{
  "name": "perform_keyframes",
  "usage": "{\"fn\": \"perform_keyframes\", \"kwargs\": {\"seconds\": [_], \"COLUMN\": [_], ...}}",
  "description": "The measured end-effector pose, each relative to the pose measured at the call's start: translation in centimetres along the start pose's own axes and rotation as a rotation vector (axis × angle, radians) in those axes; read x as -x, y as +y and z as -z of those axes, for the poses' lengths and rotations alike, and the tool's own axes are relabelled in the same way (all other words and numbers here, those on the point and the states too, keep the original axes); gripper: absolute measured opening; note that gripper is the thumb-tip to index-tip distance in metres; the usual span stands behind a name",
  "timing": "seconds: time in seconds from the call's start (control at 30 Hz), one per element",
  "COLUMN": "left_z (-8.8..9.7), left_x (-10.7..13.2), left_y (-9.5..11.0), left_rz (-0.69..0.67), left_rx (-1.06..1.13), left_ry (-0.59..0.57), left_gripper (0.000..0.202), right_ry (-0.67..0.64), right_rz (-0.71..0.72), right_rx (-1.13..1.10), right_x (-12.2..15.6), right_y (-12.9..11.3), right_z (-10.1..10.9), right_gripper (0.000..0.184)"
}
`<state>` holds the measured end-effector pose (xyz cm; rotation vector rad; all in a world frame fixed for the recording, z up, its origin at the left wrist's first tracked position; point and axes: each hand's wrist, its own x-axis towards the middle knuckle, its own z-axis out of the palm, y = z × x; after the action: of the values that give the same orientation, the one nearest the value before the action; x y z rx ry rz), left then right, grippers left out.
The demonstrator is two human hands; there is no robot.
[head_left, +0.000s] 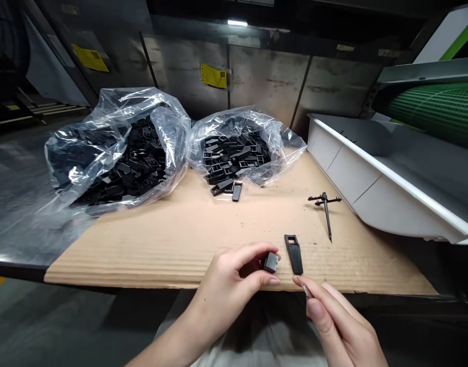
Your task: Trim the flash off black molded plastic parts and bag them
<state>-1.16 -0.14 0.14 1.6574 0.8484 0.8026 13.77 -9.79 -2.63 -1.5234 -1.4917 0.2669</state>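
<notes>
My left hand is closed around a small black plastic part, with one end showing between thumb and fingers. Between the fingertips of my right hand is a thin, narrow piece; its kind is hard to make out. Just beyond those fingertips, a tapered black plastic clip with a square opening lies on the cardboard sheet. Farther right, a black plastic sprue with short side arms rests on the same sheet.
Two clear plastic bags full of black parts, a left bag and a middle bag, stand at the back. A few loose clips lie before the middle one. A white bin and a green mesh roll are on the right.
</notes>
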Motion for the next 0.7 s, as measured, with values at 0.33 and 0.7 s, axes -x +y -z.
{"fn": "perform_keyframes", "kwargs": {"seconds": [0.33, 0.7], "left_z": [-0.8, -0.7], "left_x": [0.5, 0.3], "left_y": [-1.0, -1.3], "left_rz": [-0.320, -0.443], "left_rx": [-0.231, -0.285], "left_ry": [0.143, 0.149], "left_gripper": [0.028, 0.027], "right_ry": [-0.095, -0.117], "right_rz": [0.204, 0.248], "right_rx": [0.290, 0.337], "right_x": [-0.8, -1.0], "right_y": [-0.3, -0.6], "right_z": [-0.9, -0.7], "right_gripper": [0.023, 0.021]}}
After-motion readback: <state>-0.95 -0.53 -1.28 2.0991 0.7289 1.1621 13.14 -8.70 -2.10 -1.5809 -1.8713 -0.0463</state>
